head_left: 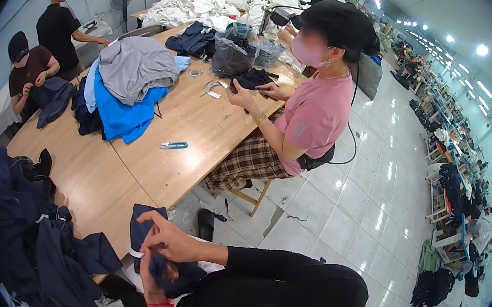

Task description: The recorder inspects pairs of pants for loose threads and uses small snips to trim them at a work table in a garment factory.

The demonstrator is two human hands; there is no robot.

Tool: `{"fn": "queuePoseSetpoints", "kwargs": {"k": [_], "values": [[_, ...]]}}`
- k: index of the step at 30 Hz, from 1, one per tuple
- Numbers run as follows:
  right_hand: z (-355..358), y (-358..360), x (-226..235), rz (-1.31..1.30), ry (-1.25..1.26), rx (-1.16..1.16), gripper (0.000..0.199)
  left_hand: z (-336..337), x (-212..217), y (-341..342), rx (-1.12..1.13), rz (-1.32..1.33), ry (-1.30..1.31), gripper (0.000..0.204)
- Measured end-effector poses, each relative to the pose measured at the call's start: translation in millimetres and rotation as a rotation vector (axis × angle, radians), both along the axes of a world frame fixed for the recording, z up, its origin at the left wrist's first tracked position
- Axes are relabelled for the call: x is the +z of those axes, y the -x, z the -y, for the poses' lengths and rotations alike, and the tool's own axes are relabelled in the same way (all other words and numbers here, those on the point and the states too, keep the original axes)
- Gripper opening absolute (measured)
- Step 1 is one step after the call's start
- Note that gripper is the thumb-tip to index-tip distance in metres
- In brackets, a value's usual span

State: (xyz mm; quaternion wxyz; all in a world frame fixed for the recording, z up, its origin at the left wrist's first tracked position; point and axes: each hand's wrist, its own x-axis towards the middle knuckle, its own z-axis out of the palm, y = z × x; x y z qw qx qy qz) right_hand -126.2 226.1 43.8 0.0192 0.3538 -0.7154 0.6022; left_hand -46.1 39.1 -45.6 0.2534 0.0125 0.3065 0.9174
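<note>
At the lower middle, a navy garment (146, 222) hangs over the table's near edge and my lap. My left hand (154, 279), with a red band at the wrist, is closed on its dark cloth; part of the hand is hidden by the folds. Just above it my right hand (174, 241), in a black sleeve, has its index finger bent outward. Its other fingertips meet in a pinch by the left fingertips; whatever is pinched is too small to make out. A short white strip (135, 253) shows beside the fingertips at the garment's edge.
A large navy garment pile (36, 233) covers the table's near left. Blue-handled thread snips (174, 145) lie mid-table (135, 168). Beyond are grey and blue garments (133, 80). A person in pink (317, 110) sits at the right edge handling dark cloth; other people work farther back.
</note>
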Motion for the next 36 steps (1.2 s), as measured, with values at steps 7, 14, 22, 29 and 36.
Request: {"fn": "queuePoseSetpoints", "kwargs": {"k": [7, 14, 22, 29, 36], "values": [[-8.3, -7.8, -32.3, 0.075, -0.069, 0.065, 0.091, -44.7, 58.8, 18.4, 0.45, 0.002, 0.483, 0.051], [-18.5, -29.0, -43.6, -0.098, -0.635, 0.013, 0.034, -30.9, 18.5, 36.8, 0.723, 0.069, 0.814, 0.05], [-43.1, -11.1, -1.0, -0.683, -0.646, 0.126, 0.022, -35.9, -19.1, 40.4, 0.45, -0.552, 1.449, 0.028], [-52.2, -3.0, -3.7, -0.236, -0.35, 0.181, 0.022, -32.9, 15.4, 11.5, 0.249, -0.342, 0.988, 0.021], [-39.7, -10.2, -9.3, -0.019, -0.265, 0.173, 0.021, -27.9, 30.2, -20.8, 0.554, -0.005, 0.735, 0.016]]}}
